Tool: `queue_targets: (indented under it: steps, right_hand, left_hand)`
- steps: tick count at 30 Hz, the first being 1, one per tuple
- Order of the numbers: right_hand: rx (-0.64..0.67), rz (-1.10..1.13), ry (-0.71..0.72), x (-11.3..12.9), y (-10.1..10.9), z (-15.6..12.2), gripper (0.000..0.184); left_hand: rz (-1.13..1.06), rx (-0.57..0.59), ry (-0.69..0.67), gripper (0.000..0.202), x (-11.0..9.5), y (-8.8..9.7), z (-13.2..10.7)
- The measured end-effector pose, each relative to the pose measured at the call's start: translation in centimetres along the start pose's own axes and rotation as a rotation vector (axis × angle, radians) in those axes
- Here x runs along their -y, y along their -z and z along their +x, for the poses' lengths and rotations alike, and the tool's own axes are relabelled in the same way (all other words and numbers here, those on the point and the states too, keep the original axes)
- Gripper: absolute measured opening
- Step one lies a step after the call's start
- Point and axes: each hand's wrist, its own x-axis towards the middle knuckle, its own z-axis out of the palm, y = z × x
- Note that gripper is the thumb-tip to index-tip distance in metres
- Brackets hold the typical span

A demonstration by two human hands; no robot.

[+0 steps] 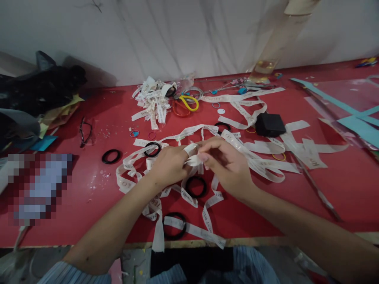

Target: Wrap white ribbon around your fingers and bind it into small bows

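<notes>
A white printed ribbon (194, 160) is looped over a finger of my left hand (169, 165), whose fingers are curled and partly hidden. Thumb and fingertips of my right hand (231, 166) pinch the same ribbon just beside it. Long lengths of similar ribbon (211, 236) lie tangled under and around both hands. Among them are several black rings, one ring (204, 187) just below the hands and a larger ring (184, 227) near the table's front edge. Another black ring (103, 157) lies apart at the left.
Behind the hands are a bundle of cut ribbons (152, 98) and scissors with a yellow-and-red handle (191, 103). A black box (270, 125) and a thin rod (321, 195) lie right. Eyeglasses (85, 133) and a black bag (44, 88) are left on the red table (251, 225).
</notes>
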Motion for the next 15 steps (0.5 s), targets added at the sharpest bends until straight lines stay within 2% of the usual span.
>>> queue_targets:
  steps: [2, 4, 5, 7, 10, 15]
  right_hand:
    - [0.037, -0.143, 0.196, -0.1, 0.0, 0.0, 0.019]
    - [0.148, -0.308, 0.390, -0.3, 0.1, 0.0, 0.020]
    - [0.202, -0.376, 0.452, -0.4, 0.2, 0.0, 0.017]
    - [0.247, -0.441, 0.488, -0.5, 0.3, 0.1, 0.017]
    - [0.201, -0.299, 0.368, -0.4, 0.6, 0.3, 0.016]
    - [-0.003, 0.372, -0.036, 0.5, 0.9, 0.9, 0.014]
  left_hand:
    - [-0.038, 0.067, 0.013, 0.017, -0.2, 0.0, 0.1]
    - [-0.053, 0.114, 0.018, 0.014, -0.4, 0.1, 0.1]
    - [-0.053, 0.122, 0.018, 0.014, -0.5, 0.2, 0.1]
    - [-0.052, 0.113, 0.018, 0.014, -0.7, 0.3, 0.1]
    - [-0.092, 0.096, -0.007, 0.013, -0.5, 0.3, 0.0]
    - [-0.190, 0.040, -0.031, 0.008, 0.5, 0.0, 0.2]
